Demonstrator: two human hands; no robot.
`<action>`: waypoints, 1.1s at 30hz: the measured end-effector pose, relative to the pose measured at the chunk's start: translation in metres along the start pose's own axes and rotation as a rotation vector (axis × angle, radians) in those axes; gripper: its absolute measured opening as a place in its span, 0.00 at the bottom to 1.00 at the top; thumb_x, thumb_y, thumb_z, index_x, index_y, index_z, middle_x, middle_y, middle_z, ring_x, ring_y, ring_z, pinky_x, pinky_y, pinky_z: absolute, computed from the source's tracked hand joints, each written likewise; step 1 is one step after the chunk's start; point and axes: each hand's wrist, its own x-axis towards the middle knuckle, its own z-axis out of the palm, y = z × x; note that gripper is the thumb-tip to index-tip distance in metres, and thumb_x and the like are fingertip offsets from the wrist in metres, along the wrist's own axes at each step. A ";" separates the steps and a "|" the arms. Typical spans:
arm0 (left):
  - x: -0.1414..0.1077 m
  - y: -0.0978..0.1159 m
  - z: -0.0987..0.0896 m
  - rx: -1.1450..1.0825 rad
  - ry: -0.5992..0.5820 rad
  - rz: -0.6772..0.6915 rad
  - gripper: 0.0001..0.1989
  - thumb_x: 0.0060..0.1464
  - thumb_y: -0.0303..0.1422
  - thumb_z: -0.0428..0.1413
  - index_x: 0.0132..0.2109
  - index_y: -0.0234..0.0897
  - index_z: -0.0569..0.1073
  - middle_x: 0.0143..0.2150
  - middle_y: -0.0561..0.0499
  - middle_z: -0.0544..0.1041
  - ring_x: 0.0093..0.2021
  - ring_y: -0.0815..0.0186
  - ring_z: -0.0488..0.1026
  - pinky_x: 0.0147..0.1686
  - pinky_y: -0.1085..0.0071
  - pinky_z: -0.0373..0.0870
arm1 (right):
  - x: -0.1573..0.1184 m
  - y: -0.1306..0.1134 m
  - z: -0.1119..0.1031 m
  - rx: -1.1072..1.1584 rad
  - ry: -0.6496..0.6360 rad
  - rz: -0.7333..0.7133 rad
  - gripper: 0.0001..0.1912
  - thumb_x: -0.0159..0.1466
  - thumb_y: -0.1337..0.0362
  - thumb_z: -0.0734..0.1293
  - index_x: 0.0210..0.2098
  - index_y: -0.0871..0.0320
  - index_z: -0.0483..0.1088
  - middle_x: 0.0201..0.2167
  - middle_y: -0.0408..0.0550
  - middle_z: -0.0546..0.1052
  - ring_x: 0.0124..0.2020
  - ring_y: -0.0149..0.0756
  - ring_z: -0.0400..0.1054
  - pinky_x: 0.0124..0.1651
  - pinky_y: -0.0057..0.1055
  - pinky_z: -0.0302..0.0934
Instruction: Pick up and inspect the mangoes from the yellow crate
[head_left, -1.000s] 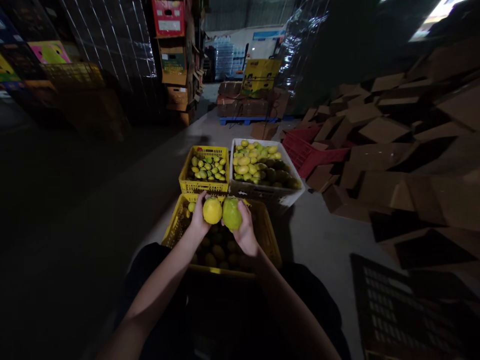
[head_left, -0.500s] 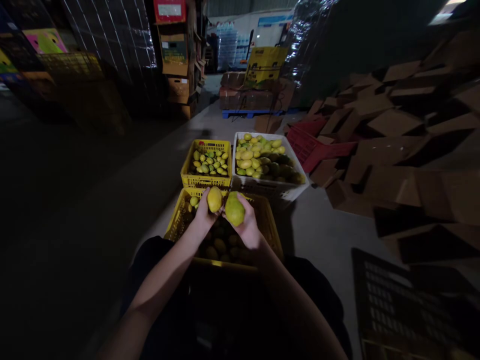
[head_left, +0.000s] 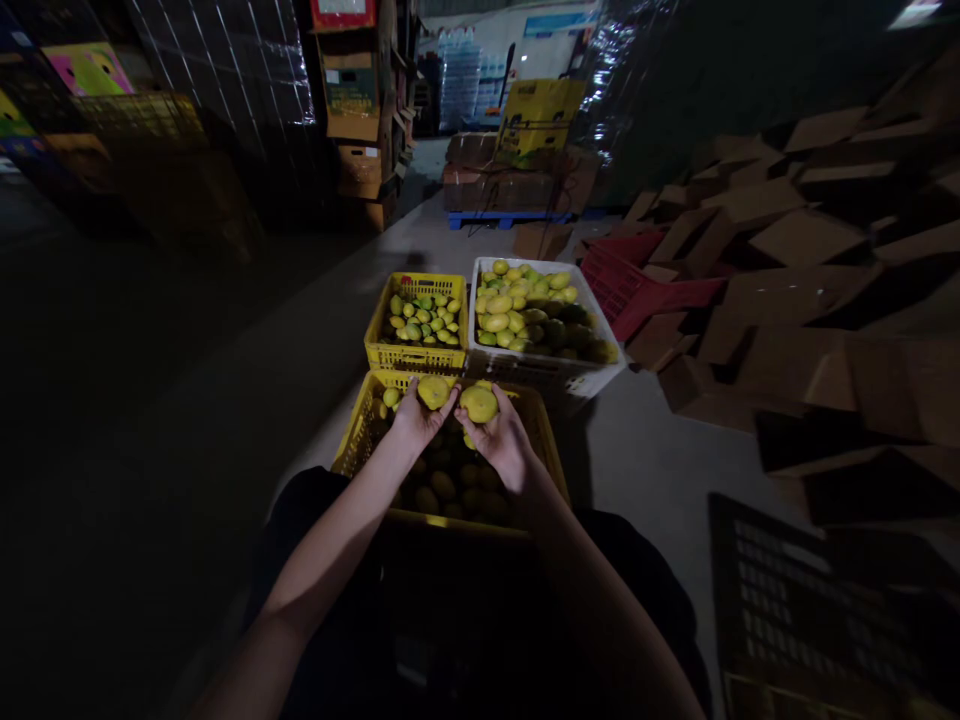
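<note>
My left hand (head_left: 413, 424) is closed around a yellow lemon (head_left: 433, 391), its fingers cupped underneath. A second, greener-yellow lemon (head_left: 480, 404) sits in my right hand (head_left: 509, 441), fingers and thumb around it. Both hands are side by side above a large yellow crate (head_left: 553, 455), whose lemons lie mostly in shadow. Just beyond it stand a smaller yellow crate (head_left: 415, 358) of small yellow and green lemons and a white crate (head_left: 585, 380) heaped with larger ones.
Flattened and open cardboard boxes (head_left: 795, 300) pile up at the right, with a red crate (head_left: 630, 290) at their edge. A dark slatted crate (head_left: 780, 590) lies at lower right. Behind, boxes rest on a blue pallet (head_left: 499, 219). Stacked cartons (head_left: 358, 170) stand back left.
Both lemons have been turned in my fingers, so other sides of them now face me. My hands stay over the large yellow crate. The view has shifted slightly.
</note>
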 end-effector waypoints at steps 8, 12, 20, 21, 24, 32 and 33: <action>0.001 -0.001 -0.002 0.067 -0.059 0.014 0.12 0.60 0.35 0.51 0.49 0.35 0.71 0.40 0.46 0.77 0.35 0.67 0.75 0.33 0.73 0.77 | 0.000 -0.001 -0.005 -0.103 -0.102 -0.037 0.07 0.58 0.58 0.68 0.33 0.53 0.68 0.31 0.41 0.78 0.34 0.32 0.73 0.34 0.27 0.71; -0.009 0.001 -0.001 0.400 -0.157 0.282 0.16 0.47 0.30 0.64 0.44 0.37 0.72 0.40 0.49 0.76 0.40 0.66 0.74 0.41 0.71 0.73 | -0.009 -0.013 -0.002 -0.284 -0.224 -0.272 0.16 0.52 0.61 0.72 0.39 0.48 0.68 0.39 0.39 0.77 0.39 0.34 0.72 0.38 0.32 0.70; -0.029 0.005 -0.003 0.890 -0.360 1.013 0.28 0.35 0.24 0.68 0.46 0.41 0.71 0.51 0.46 0.70 0.55 0.58 0.65 0.59 0.67 0.57 | -0.014 -0.021 -0.012 -0.759 -0.114 -1.080 0.32 0.42 0.70 0.76 0.46 0.51 0.68 0.47 0.47 0.70 0.50 0.40 0.64 0.56 0.39 0.60; -0.031 0.005 -0.003 0.894 -0.361 1.025 0.29 0.34 0.24 0.69 0.46 0.41 0.71 0.50 0.47 0.71 0.54 0.58 0.66 0.59 0.67 0.57 | -0.014 -0.019 -0.013 -0.766 -0.116 -1.097 0.33 0.42 0.70 0.76 0.47 0.51 0.68 0.48 0.47 0.70 0.50 0.40 0.65 0.55 0.39 0.60; -0.034 0.005 -0.003 0.870 -0.322 0.995 0.29 0.29 0.22 0.70 0.43 0.40 0.74 0.47 0.47 0.73 0.55 0.57 0.65 0.59 0.68 0.57 | -0.016 -0.016 -0.015 -0.762 -0.124 -1.078 0.35 0.42 0.69 0.77 0.49 0.49 0.66 0.49 0.46 0.70 0.48 0.39 0.66 0.53 0.37 0.62; -0.030 0.010 0.002 0.538 -0.254 0.670 0.27 0.29 0.15 0.67 0.41 0.39 0.76 0.48 0.49 0.76 0.57 0.60 0.68 0.54 0.71 0.65 | -0.024 -0.025 0.001 -0.519 -0.266 -0.768 0.28 0.42 0.71 0.76 0.42 0.51 0.70 0.43 0.43 0.75 0.45 0.37 0.68 0.49 0.34 0.66; -0.029 0.010 0.002 0.493 -0.268 0.607 0.27 0.30 0.15 0.66 0.42 0.39 0.76 0.47 0.49 0.77 0.55 0.61 0.70 0.52 0.72 0.66 | -0.025 -0.027 0.003 -0.468 -0.293 -0.682 0.26 0.42 0.71 0.75 0.41 0.51 0.71 0.42 0.43 0.75 0.44 0.37 0.69 0.48 0.34 0.66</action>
